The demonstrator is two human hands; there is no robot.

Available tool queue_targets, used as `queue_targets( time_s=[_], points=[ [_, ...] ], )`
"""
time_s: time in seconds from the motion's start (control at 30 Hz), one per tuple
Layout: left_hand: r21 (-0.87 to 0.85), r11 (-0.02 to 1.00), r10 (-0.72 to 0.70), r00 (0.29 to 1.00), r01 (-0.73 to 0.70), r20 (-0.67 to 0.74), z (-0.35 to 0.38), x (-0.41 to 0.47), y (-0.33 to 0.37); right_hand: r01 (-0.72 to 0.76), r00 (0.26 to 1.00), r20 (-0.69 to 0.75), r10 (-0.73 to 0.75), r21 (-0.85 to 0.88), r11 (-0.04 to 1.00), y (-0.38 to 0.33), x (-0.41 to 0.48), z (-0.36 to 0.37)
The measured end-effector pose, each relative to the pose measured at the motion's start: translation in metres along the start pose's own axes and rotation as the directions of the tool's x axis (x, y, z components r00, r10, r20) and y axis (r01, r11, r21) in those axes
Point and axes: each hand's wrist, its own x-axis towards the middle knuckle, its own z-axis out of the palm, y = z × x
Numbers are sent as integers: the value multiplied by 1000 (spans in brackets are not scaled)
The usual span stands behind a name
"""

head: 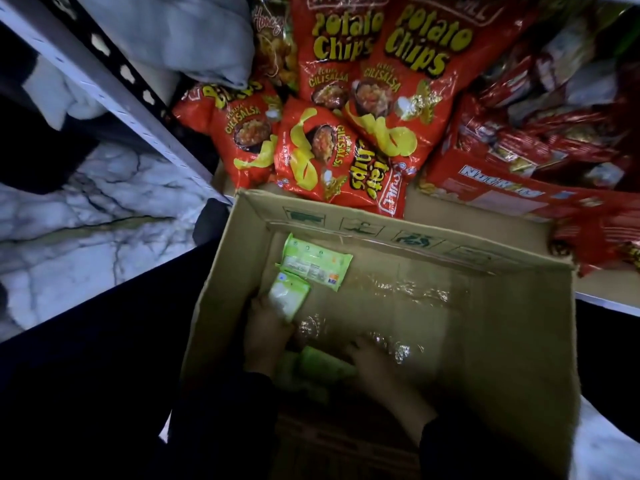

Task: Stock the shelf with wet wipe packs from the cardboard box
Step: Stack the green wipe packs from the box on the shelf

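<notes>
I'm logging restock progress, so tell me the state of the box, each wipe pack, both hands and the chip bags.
cardboard box: open, few packs left inside
flat wet wipe pack: lying on the box floor, untouched
raised wet wipe pack: gripped, tilted up
left hand: gripping the raised pack
right hand: touching blurred green packs, grip unclear
potato chip bags: sealed, piled on the shelf

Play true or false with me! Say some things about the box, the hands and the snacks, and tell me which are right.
1. The chip bags are red. True.
2. The cardboard box is full to the top. False: only a few green packs are in it.
3. The left hand holds a green wipe pack. True.
4. The right hand is outside the box. False: it reaches inside, to a second green pack.
</notes>
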Motion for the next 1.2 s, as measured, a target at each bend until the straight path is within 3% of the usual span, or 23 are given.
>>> queue_targets(
  time_s=[0.03, 0.13, 0.23, 0.3, 0.43, 0.63, 0.8, 0.93, 1.2],
  points=[
    [-4, 1000, 10, 1000, -10, -11, -1, -1, 1, -25, 999, -31, 27, 65, 998, 6, -8, -3],
    [48, 990, 131, 991, -129, -29, 0, -1, 4, -62, 927, -365, 84, 73, 995, 23, -28, -21],
    [130, 965, 229, 973, -228, 7, 6, 0, 8, -38, 967, -249, 55, 75, 996, 41, -40, -30],
    [195, 948, 246, 968, -250, 45, 8, -1, 9, -109, 978, -155, 139, 189, 976, 48, -45, -33],
    [261, 935, 244, 970, -240, 19, 12, -3, 9, -287, 888, -259, 381, 335, 897, 56, -40, -27],
    [364, 898, 258, 966, -247, 19, 17, 5, 11, -459, 794, -255, 552, 344, 819, 56, -7, -33],
    [331, 916, 253, 967, -225, -42, 21, 8, 10, -450, 819, -214, 533, 337, 827, 60, 18, -39],
    [368, 897, 254, 967, -246, 28, 15, 10, 7, -423, 838, -199, 508, 351, 835, 62, 19, -41],
    [451, 818, 395, 919, -355, 8, -20, -12, 31, -404, 785, -339, 519, 355, 843, 64, -31, -63]
  ],
)
